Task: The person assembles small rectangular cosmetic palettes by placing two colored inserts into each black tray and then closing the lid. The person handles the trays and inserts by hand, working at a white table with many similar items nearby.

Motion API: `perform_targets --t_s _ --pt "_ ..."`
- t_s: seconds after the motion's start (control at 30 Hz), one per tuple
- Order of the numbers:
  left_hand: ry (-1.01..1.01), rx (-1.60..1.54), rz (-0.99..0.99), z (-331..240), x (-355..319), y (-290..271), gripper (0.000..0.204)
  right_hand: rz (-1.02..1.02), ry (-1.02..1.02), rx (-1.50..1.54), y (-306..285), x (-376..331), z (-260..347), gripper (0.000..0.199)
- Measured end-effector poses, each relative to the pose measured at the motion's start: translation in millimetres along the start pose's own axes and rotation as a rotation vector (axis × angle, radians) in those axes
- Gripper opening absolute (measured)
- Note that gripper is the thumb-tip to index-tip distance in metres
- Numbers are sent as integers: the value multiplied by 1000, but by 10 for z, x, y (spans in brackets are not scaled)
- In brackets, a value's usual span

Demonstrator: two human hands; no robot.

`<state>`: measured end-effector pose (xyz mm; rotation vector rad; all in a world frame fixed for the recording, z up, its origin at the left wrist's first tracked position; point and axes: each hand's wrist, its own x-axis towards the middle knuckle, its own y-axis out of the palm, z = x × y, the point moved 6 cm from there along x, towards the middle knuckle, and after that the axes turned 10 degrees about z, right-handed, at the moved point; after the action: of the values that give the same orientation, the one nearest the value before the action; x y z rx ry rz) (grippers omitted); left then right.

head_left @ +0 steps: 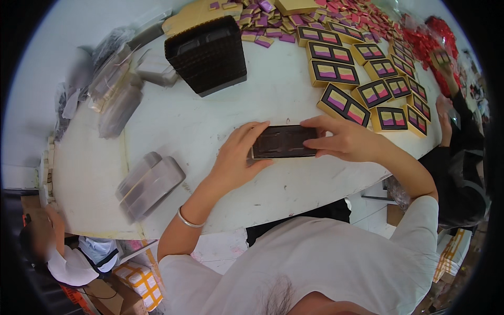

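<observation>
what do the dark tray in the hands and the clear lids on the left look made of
Dark tray: likely thin moulded plastic, glossy, with pressed compartments catching light. Clear lids: seemingly transparent plastic, stacked, with the white table showing through them.

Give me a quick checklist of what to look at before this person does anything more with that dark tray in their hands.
1. Left hand grips the dark tray at its left end: ok.
2. Right hand holds its right end: ok.
3. Tray lies flat on the white table: ok.
4. Tray pockets filled: cannot tell, too dark.
5. Filled boxes lie to the right, apart from the tray: ok.
6. Stack of dark trays stands behind, apart: ok.
</observation>
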<state>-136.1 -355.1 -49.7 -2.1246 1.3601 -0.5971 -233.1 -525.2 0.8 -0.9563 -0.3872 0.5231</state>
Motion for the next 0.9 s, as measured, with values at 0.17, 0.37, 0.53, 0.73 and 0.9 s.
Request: perform_targets --t_s 0.17,0.37,0.53,0.73,0.9 --pt "-29 -68 61 77 15 -46 70 2 -15 162 10 68 -97 31" --pt "-4 -44 93 55 -2 -109 70 195 -149 -200 -11 113 -14 26" --pt "-9 -155 81 69 27 -141 68 346 -254 -532 169 167 -97 21" --pt "-71 -127 86 102 -18 -107 64 147 -178 -428 103 146 36 15" --pt "-36 52 90 27 2 -65 64 -42 -11 -47 192 127 -95 12"
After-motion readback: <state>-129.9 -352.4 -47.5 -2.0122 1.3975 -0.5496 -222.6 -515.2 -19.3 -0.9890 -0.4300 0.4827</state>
